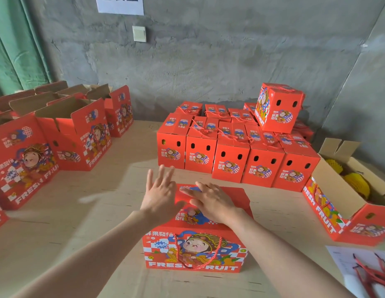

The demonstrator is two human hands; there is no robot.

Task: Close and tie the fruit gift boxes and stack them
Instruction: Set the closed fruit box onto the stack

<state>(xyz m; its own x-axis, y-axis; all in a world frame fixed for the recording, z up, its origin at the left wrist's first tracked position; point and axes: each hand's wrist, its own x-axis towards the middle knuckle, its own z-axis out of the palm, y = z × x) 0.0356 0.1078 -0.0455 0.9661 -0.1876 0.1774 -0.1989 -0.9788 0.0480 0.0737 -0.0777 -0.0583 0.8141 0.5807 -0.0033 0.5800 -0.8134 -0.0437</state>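
Observation:
A red fruit gift box [196, 250] stands on the table in front of me, its top flaps folded down and its red rope handle [196, 254] hanging over the front face. My right hand [211, 201] lies flat on the box top with straight fingers. My left hand [160, 194] hovers with spread fingers at the box's left top edge. Behind it stand several closed, tied boxes [236, 153] in rows, with one more box [277, 107] stacked on top at the right.
Several open boxes [58, 134] with raised flaps stand on the left. An open box [346, 201] holding yellow fruit lies at the right. Loose red ropes [368, 274] lie on white paper at the bottom right. A grey wall runs behind the table [101, 211].

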